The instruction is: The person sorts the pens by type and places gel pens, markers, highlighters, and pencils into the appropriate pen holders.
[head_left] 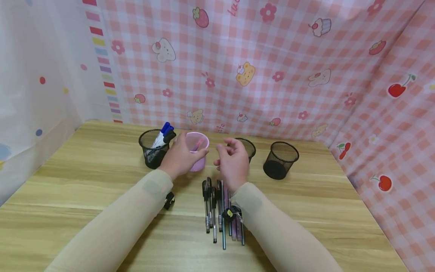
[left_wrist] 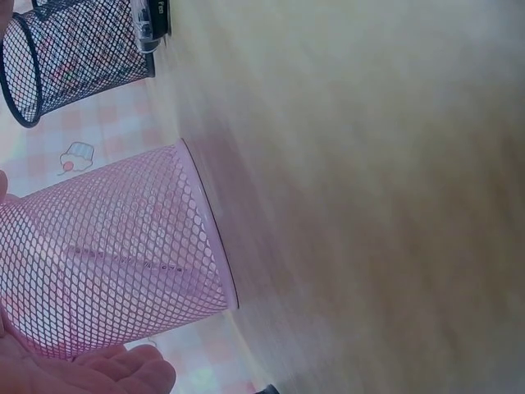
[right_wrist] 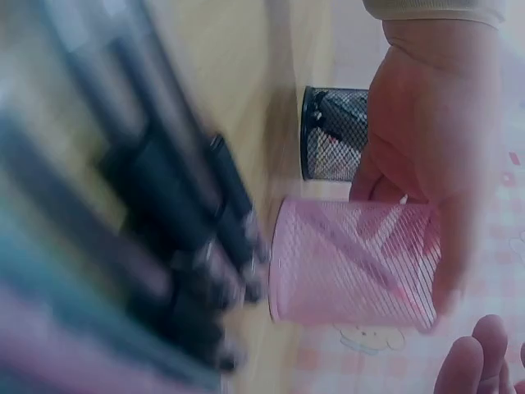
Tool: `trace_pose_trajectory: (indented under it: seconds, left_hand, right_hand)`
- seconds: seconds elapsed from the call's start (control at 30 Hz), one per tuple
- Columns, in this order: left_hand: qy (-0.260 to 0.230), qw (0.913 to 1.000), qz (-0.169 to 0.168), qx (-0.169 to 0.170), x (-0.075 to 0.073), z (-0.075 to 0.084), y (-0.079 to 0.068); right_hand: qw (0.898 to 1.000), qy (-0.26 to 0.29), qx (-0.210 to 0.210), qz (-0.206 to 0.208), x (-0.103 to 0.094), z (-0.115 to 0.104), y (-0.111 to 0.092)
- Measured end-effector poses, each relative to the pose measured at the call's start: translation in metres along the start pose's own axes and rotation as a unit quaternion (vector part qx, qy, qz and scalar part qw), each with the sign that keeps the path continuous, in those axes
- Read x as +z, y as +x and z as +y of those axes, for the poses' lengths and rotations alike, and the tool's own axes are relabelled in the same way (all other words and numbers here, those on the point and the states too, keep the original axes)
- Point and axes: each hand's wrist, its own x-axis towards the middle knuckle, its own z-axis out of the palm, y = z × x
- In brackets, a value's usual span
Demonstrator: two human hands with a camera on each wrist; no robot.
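Observation:
My left hand (head_left: 181,156) grips a pink mesh pen cup (head_left: 198,165) near its rim, thumb on the near side. Inside it leans a pink pen (head_left: 199,142), also visible through the mesh in the right wrist view. The cup's base is down by the table surface in the left wrist view. Just right of the cup, my right hand (head_left: 234,160) hovers with loosely bent fingers (right_wrist: 463,369) and nothing in them. Below that hand lies a row of pens: several black-capped pens (head_left: 214,206), with slim blue-green and purple pens (head_left: 234,228) beside them, partly hidden by the right wrist.
A black mesh cup (head_left: 153,158) with blue and black markers (head_left: 163,135) stands at the left. Another black mesh cup (head_left: 250,147) is partly behind the right hand, and a third (head_left: 280,162) stands farther right. A patterned cloth (head_left: 217,75) hangs behind the table.

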Motion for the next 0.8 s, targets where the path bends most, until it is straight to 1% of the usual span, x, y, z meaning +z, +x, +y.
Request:
trace_pose_trajectory:
  seconds: [0.13, 0.27, 0.33, 0.43, 0.53, 0.6, 0.7, 0.8]
  left_hand:
    - [0.001, 1.0000, -0.001, 0.002, -0.001, 0.001, 0.000]
    - [0.002, 1.0000, -0.003, 0.005, -0.002, 0.001, 0.000]
    - [0.002, 1.0000, -0.004, 0.004, -0.002, 0.001, 0.000]
    - [0.001, 1.0000, -0.006, 0.001, -0.002, 0.001, 0.000]
    - [0.000, 1.0000, -0.006, -0.005, -0.002, 0.001, 0.000]
    - [0.001, 0.9999, -0.007, -0.007, -0.001, 0.000, 0.000]
    - [0.004, 0.9999, -0.008, -0.008, -0.001, 0.000, 0.000]
    - [0.004, 1.0000, -0.006, -0.005, -0.001, 0.000, -0.001]
  right_hand:
    - [0.999, -0.027, -0.013, -0.023, -0.017, -0.002, -0.002]
    - [0.995, -0.087, -0.029, -0.049, -0.033, -0.001, -0.004]
    - [0.989, -0.123, -0.035, -0.070, -0.040, 0.000, -0.005]
    - [0.978, -0.175, -0.040, -0.111, -0.051, 0.001, -0.006]
    - [0.959, -0.236, -0.046, -0.148, -0.061, 0.003, -0.006]
    - [0.945, -0.275, -0.048, -0.171, -0.066, 0.005, -0.005]
    - [0.922, -0.324, -0.039, -0.209, -0.073, 0.006, -0.005]
    - [0.894, -0.370, -0.023, -0.250, -0.079, 0.007, -0.006]
